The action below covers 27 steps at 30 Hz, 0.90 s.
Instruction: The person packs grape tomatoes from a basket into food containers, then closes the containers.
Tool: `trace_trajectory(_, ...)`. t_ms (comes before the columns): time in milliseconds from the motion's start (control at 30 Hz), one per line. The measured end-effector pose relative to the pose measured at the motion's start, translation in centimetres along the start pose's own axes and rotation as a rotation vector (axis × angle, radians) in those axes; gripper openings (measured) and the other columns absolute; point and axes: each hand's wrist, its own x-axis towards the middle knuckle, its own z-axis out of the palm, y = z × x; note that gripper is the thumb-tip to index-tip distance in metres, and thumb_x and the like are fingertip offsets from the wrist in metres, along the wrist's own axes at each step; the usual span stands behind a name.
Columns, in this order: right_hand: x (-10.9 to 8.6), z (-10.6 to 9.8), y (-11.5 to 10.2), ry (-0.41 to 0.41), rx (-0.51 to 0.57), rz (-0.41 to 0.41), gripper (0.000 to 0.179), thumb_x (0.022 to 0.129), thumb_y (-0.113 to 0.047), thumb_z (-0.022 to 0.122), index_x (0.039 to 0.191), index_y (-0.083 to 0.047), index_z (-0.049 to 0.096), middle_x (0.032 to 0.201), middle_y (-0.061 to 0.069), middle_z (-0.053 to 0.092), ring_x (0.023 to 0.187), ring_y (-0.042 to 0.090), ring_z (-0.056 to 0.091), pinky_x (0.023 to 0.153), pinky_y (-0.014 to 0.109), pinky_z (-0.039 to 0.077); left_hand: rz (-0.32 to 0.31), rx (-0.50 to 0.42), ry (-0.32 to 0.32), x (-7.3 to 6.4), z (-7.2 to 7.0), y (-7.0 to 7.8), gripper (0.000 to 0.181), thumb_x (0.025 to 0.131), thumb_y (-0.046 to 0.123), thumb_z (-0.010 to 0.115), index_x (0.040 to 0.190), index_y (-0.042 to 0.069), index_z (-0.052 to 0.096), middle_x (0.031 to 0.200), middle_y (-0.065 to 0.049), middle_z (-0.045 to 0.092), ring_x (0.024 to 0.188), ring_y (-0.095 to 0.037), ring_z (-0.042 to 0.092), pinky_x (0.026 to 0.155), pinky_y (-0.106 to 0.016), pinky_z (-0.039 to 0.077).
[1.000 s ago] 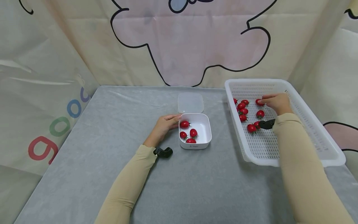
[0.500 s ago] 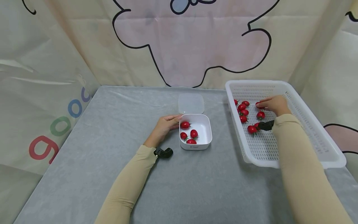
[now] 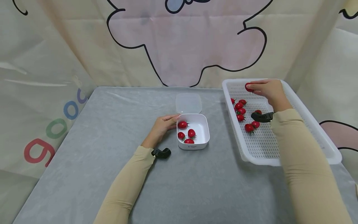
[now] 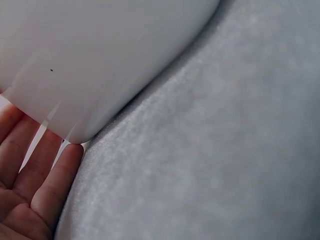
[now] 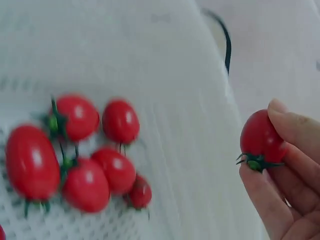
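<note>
My right hand [image 3: 269, 90] pinches a cherry tomato [image 5: 261, 137] with a green calyx between thumb and fingers, above the far part of the white basket [image 3: 243, 146]. Below, several cherry tomatoes [image 3: 239, 106] lie along the basket's left side, and others [image 3: 249, 128] lie nearer the front. On the table, the small white box [image 3: 203, 132] holds several cherry tomatoes [image 3: 191, 133]. My left hand [image 3: 162, 127] rests against the box's left side. Its extended fingers [image 4: 57, 172] touch the box's outer wall in the left wrist view.
A translucent lid [image 3: 188, 103] lies directly behind the box. Grey cloth covers the table [image 3: 207, 186]. The perforated basket stands at the table's right side, with its rim raised. Printed curtains [image 3: 195, 46] hang behind and at both sides.
My right hand has lifted a cherry tomato from the basket floor and moved it up and slightly left, towards the basket's far rim. My left hand stays at the box.
</note>
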Motion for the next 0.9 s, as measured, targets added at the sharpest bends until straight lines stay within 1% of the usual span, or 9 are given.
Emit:
trace_trajectory(67, -0.6, 0.6, -0.9, -0.011, 0.014, -0.019, 0.063, 0.079, -0.058, 0.075, 0.13, -0.022, 0.065, 0.084, -0.023, 0.06, 0.112, 0.016, 0.056, 0.12, 0.05, 0.035, 0.001, -0.007, 0.001, 0.0, 0.0, 0.0, 0.037, 0.098, 0.016, 0.063, 0.128, -0.005, 0.063, 0.138, -0.017, 0.061, 0.114, -0.017, 0.066, 0.1, -0.033, 0.056)
trace_trajectory(133, -1.3, 1.3, -1.8, -0.021, 0.02, -0.056, 0.059, 0.08, -0.054, 0.075, 0.128, -0.02, 0.067, 0.085, -0.024, 0.061, 0.106, 0.01, 0.056, 0.114, 0.036, 0.045, 0.002, -0.007, 0.002, 0.0, 0.0, 0.0, 0.036, 0.098, 0.016, 0.063, 0.128, -0.005, 0.063, 0.137, -0.017, 0.061, 0.113, -0.016, 0.066, 0.1, -0.033, 0.056)
trace_trajectory(233, -2.3, 2.2, -3.0, -0.035, 0.067, -0.113, 0.048, 0.08, -0.046, 0.08, 0.12, -0.019, 0.073, 0.084, -0.024, 0.064, 0.096, 0.002, 0.06, 0.093, 0.018, 0.056, 0.002, -0.002, 0.0, -0.1, 0.1, 0.1, 0.037, 0.098, 0.017, 0.063, 0.128, -0.005, 0.063, 0.138, -0.017, 0.061, 0.116, -0.019, 0.066, 0.1, -0.033, 0.056)
trace_trajectory(300, -2.9, 2.8, -3.7, -0.05, 0.1, -0.142, 0.037, 0.081, -0.039, 0.081, 0.112, -0.02, 0.076, 0.082, -0.023, 0.067, 0.088, -0.002, 0.063, 0.079, 0.011, 0.057, 0.001, 0.009, 0.0, -0.1, 0.1, 0.1, 0.038, 0.098, 0.019, 0.063, 0.129, -0.004, 0.063, 0.138, -0.016, 0.061, 0.118, -0.02, 0.065, 0.1, -0.034, 0.056)
trace_trajectory(400, -3.6, 3.7, -4.6, -0.076, 0.154, -0.162, 0.03, 0.08, -0.033, 0.083, 0.106, -0.019, 0.078, 0.08, -0.02, 0.07, 0.082, -0.004, 0.066, 0.078, 0.014, 0.058, -0.002, 0.016, 0.0, -0.1, 0.1, 0.1, 0.038, 0.099, 0.02, 0.063, 0.129, -0.003, 0.063, 0.139, -0.015, 0.061, 0.121, -0.022, 0.063, 0.101, -0.034, 0.055)
trace_trajectory(567, -4.9, 5.3, -5.9, -0.116, 0.128, -0.18, 0.048, 0.082, -0.035, 0.082, 0.121, -0.009, 0.071, 0.083, -0.018, 0.072, 0.084, -0.002, 0.067, 0.085, 0.016, 0.058, -0.007, 0.014, 0.004, -0.1, 0.1, 0.0, 0.037, 0.099, 0.018, 0.062, 0.128, -0.003, 0.064, 0.138, -0.016, 0.061, 0.118, -0.021, 0.064, 0.101, -0.034, 0.055)
trace_trajectory(767, -6.5, 7.3, -7.0, -0.149, 0.036, -0.221, 0.058, 0.083, -0.041, 0.079, 0.128, -0.007, 0.067, 0.106, -0.005, 0.073, 0.097, 0.007, 0.065, 0.102, 0.033, 0.053, 0.001, 0.003, 0.008, 0.0, 0.1, 0.0, 0.036, 0.099, 0.015, 0.06, 0.129, -0.006, 0.061, 0.139, -0.019, 0.059, 0.113, -0.017, 0.066, 0.101, -0.034, 0.055)
trace_trajectory(833, -7.0, 8.0, -7.2, -0.163, 0.017, -0.238, 0.056, 0.084, -0.041, 0.078, 0.128, -0.008, 0.067, 0.114, 0.0, 0.071, 0.1, 0.009, 0.065, 0.104, 0.035, 0.053, 0.004, 0.002, 0.008, 0.0, 0.1, 0.0, 0.036, 0.1, 0.014, 0.06, 0.13, -0.007, 0.061, 0.14, -0.019, 0.059, 0.113, -0.017, 0.066, 0.101, -0.034, 0.055)
trace_trajectory(900, -7.5, 8.7, -7.5, -0.176, 0.007, -0.26, 0.054, 0.084, -0.04, 0.079, 0.126, -0.007, 0.068, 0.114, 0.001, 0.071, 0.1, 0.01, 0.066, 0.104, 0.035, 0.054, 0.007, 0.0, 0.008, 0.0, 0.1, 0.0, 0.036, 0.1, 0.013, 0.06, 0.13, -0.007, 0.061, 0.14, -0.019, 0.059, 0.114, -0.018, 0.066, 0.101, -0.035, 0.055)
